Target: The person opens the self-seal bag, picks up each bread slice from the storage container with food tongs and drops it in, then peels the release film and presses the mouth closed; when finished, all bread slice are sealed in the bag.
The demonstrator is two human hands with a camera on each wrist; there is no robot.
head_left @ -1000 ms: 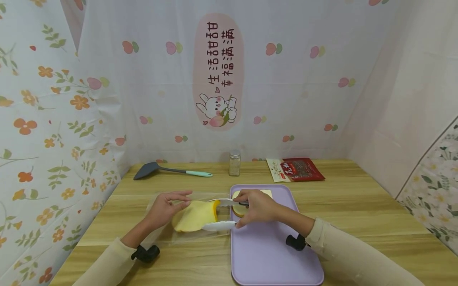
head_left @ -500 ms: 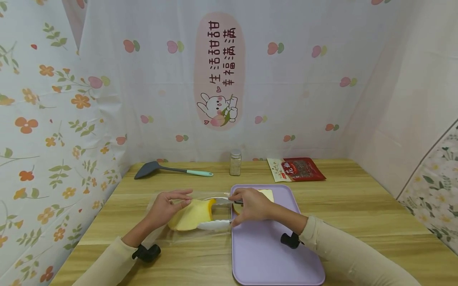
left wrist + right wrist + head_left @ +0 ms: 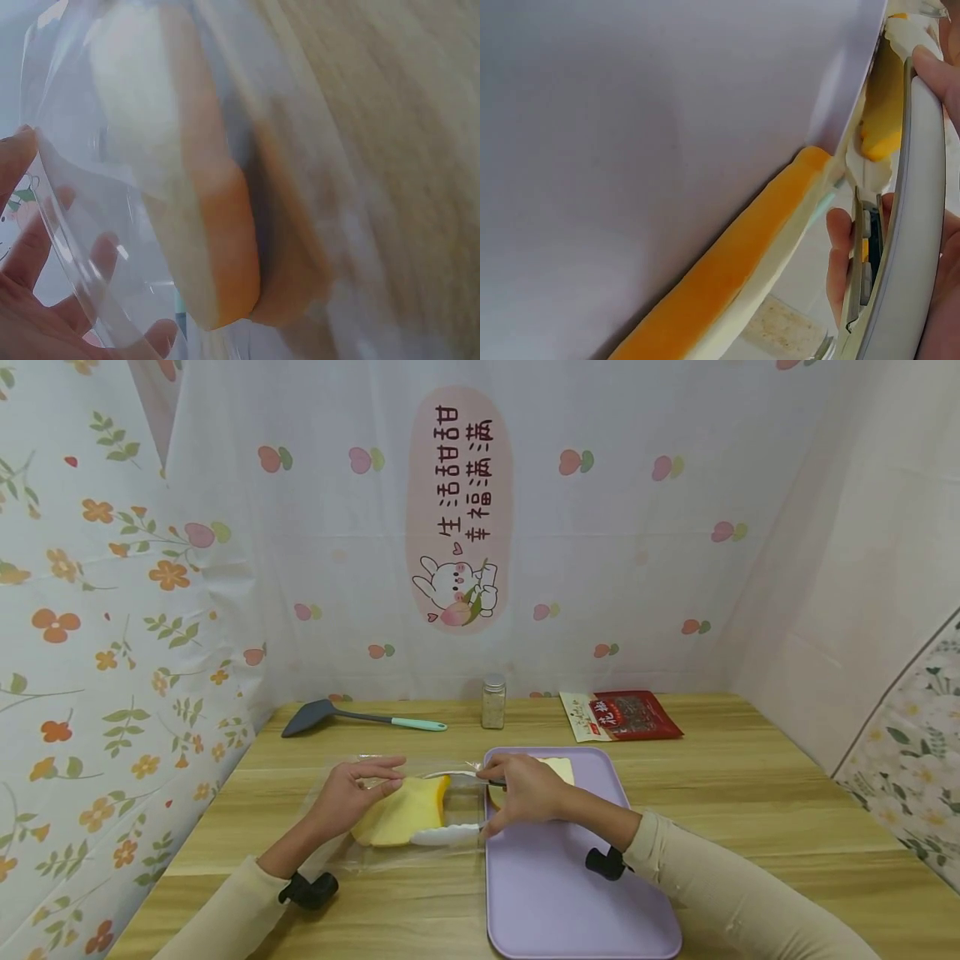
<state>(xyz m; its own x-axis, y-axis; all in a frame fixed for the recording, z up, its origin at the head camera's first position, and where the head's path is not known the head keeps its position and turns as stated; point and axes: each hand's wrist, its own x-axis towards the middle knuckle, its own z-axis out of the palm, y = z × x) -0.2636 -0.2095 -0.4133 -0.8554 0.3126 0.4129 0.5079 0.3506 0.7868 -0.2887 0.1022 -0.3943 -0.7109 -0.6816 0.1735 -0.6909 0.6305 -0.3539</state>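
Note:
My left hand (image 3: 347, 797) pinches the edge of a clear plastic bag (image 3: 90, 172), with fingers visible through the film in the left wrist view. Inside the bag lies a thick bread slice (image 3: 401, 814) with a yellow-orange crust. My right hand (image 3: 531, 787) grips a pair of tongs (image 3: 922, 202) with white scalloped tips. These arms are spread inside the bag's mouth, one along each side of the slice. Another bread slice (image 3: 720, 277) rests on the purple tray (image 3: 577, 877), partly hidden in the head view by my right hand.
At the back of the wooden table (image 3: 750, 793) lie a dark spatula (image 3: 360, 718) with a mint handle and a red-and-white spice packet (image 3: 622, 717). A small glass jar (image 3: 492, 703) stands between them. Printed curtains (image 3: 637, 568) enclose the table.
My right hand has moved slightly left, taking the tongs deeper into the bag along the slice. The bagged slice has shifted a little left. My left hand stays nearly in place.

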